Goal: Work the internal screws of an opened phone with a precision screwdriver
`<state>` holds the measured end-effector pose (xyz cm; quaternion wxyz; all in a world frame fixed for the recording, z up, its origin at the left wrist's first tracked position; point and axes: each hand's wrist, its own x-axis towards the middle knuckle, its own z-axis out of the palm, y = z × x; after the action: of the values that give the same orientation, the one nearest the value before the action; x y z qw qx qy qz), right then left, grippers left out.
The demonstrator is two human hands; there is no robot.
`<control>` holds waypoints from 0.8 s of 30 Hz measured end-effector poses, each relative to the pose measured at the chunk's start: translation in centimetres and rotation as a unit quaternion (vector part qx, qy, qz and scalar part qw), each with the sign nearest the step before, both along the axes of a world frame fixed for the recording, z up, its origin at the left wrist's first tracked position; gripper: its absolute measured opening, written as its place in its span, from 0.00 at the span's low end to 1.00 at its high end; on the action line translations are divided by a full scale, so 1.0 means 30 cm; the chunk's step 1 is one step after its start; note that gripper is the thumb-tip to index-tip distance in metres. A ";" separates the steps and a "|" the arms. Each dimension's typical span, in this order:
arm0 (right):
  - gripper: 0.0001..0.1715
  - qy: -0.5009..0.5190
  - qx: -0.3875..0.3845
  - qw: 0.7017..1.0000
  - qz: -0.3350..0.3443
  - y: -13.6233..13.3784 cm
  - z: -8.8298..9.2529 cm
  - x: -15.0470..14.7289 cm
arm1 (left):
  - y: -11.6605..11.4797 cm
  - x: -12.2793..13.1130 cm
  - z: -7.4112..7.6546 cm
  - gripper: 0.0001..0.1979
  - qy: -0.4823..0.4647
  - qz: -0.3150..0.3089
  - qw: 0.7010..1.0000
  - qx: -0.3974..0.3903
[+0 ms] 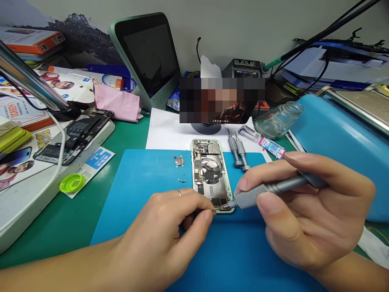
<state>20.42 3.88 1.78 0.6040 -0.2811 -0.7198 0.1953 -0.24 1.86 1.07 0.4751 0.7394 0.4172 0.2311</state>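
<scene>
An opened phone body (212,170) with bare metal, flex parts and a pale green frame lies on the blue mat (142,174). My right hand (304,207) grips a grey screwdriver (252,196), its tip pointing left over the phone's lower end. At that tip, my left hand (179,223) has thumb and index finger pinched together; whatever lies between them is too small to make out. A small metal bracket (179,161) and tiny parts (182,180) rest on the mat left of the phone.
Two grey screwdrivers (238,150) lie behind the phone, near a glass jar (278,119). A blue case (343,154) stands at right. Leftward are a green cap (72,183), another phone part (77,134) and a lamp pole (33,77). A tablet-like screen (152,52) stands behind.
</scene>
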 end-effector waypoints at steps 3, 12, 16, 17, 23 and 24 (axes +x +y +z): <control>0.37 -0.006 0.000 1.000 0.002 0.000 0.000 0.002 | -0.002 0.001 0.002 0.11 -0.004 -0.002 1.000 -0.001; 0.36 0.004 0.003 1.000 0.002 0.005 0.004 -0.002 | -0.006 -0.003 0.005 0.11 -0.007 -0.003 1.000 -0.002; 0.35 0.005 -0.003 1.000 0.012 0.007 0.012 -0.009 | -0.005 -0.002 0.004 0.10 -0.013 0.005 1.000 0.001; 0.35 0.004 -0.007 1.000 0.018 0.007 0.012 -0.012 | -0.005 -0.002 0.003 0.10 -0.015 0.005 1.000 0.002; 0.35 0.049 -0.062 0.996 0.043 0.003 0.000 -0.016 | -0.004 -0.008 -0.001 0.10 -0.011 -0.002 1.000 0.008; 0.34 0.047 -0.065 0.995 0.052 0.003 -0.001 -0.014 | -0.003 -0.009 -0.001 0.10 -0.012 -0.002 1.000 0.011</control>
<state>20.00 3.98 1.74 0.6068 -0.2729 -0.6896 0.2860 -0.50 1.76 1.05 0.4727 0.7427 0.4072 0.2431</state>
